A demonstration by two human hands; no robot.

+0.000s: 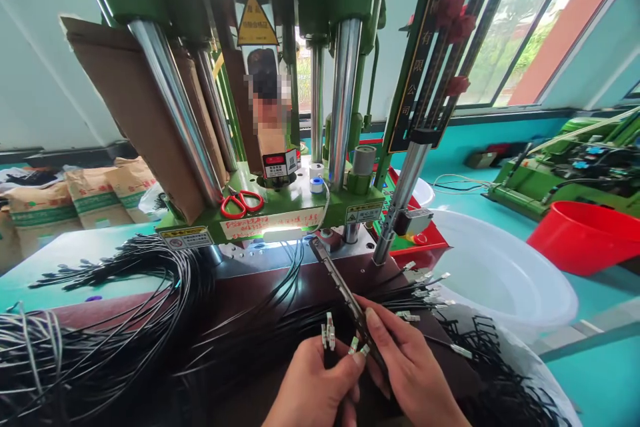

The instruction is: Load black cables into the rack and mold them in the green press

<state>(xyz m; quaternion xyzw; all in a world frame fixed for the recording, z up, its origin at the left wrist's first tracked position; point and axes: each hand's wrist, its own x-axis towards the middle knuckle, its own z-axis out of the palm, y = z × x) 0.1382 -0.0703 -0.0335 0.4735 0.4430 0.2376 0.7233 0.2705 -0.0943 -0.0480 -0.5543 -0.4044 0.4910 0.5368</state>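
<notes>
My right hand [407, 360] is closed around the near end of a long dark metal bar [340, 283] with a row of small notches along it. The bar slants away from me, its far end close to the bright opening at the foot of the green press [335, 197]. Close by on the left, my left hand [320, 383] is closed on several black cables, whose small clear plugs [329, 333] stick up between its fingers. Two of those plugs lie right beside the bar. Behind my hands, more black cables [290, 320] run across the dark tabletop.
Red-handled scissors [241, 204] lie on the press ledge. A big coil of cables [170, 280] lies at left. Loose plugs [425, 290] and a heap of black pieces [500, 367] are at right. Beyond stand a white tub [540, 267] and a red bucket [580, 240]. A person is behind the press.
</notes>
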